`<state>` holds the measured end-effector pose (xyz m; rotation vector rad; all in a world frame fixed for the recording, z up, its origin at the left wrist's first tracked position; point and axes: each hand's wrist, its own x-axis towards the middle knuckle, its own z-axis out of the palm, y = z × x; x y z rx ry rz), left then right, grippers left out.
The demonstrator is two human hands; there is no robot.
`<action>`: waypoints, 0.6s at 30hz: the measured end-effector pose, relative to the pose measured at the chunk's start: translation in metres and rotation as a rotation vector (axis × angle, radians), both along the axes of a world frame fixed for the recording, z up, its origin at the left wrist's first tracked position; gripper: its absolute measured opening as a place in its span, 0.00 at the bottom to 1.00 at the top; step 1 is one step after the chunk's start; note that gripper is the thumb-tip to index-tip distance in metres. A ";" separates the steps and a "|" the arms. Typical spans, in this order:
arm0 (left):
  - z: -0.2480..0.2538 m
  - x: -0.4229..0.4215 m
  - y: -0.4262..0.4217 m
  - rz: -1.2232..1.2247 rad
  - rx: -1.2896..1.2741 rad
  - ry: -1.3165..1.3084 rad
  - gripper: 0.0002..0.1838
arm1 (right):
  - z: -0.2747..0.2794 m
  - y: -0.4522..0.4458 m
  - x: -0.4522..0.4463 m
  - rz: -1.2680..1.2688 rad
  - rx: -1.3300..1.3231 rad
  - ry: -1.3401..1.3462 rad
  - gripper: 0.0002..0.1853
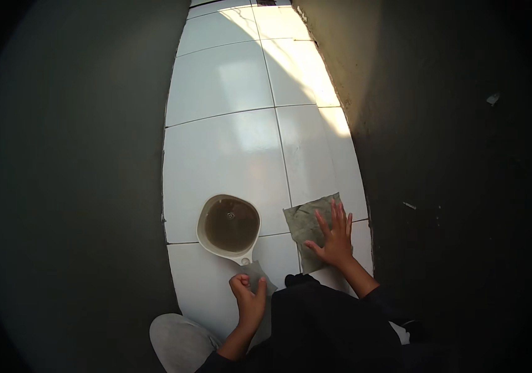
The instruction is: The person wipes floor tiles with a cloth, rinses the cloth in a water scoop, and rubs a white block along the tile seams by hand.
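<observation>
A grey-green cloth or sheet (306, 221) lies on the white tiled floor at the lower right. My right hand (335, 242) rests flat on it, with the fingers spread. Left of it stands a white dipper (202, 235) holding murky brown liquid, its short handle toward me. Just below that handle is my left hand (249, 299), with its fingers curled around a smaller grey piece (259, 273) that looks like the same material.
Grey walls (92, 155) rise on both sides of the narrow tiled strip (222, 143). Sunlight falls across the far right tiles. A light grey rounded shape (182, 342) is at the lower left, and dark clothing (322, 329) at the bottom.
</observation>
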<state>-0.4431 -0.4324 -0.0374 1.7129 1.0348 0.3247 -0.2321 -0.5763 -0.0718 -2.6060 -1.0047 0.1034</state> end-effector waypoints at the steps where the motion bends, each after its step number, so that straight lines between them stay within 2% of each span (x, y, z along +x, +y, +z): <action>1: -0.007 -0.001 0.001 0.052 -0.043 0.016 0.23 | -0.011 0.001 -0.007 0.001 0.004 -0.001 0.39; 3: -0.020 -0.002 0.000 0.076 -0.033 0.082 0.25 | -0.038 0.002 -0.018 -0.068 -0.154 0.025 0.44; 5: -0.017 0.006 0.003 0.098 -0.023 0.154 0.27 | -0.052 0.002 -0.017 -0.055 -0.170 0.024 0.42; 7: 0.001 0.015 0.010 0.147 -0.383 0.167 0.27 | -0.051 0.008 -0.013 -0.075 -0.197 0.012 0.41; 10: -0.002 0.013 0.015 0.058 -0.404 0.140 0.24 | -0.051 0.021 0.000 -0.105 -0.186 0.000 0.38; 13: -0.006 0.009 0.014 0.080 -0.334 0.132 0.20 | -0.048 0.038 0.023 -0.104 -0.190 -0.023 0.35; 16: 0.009 0.008 0.020 0.119 -0.318 0.147 0.19 | -0.048 0.056 0.051 -0.093 -0.197 -0.056 0.34; 18: 0.003 -0.002 0.021 0.147 -0.344 0.156 0.19 | -0.049 0.068 0.070 -0.094 -0.186 -0.049 0.34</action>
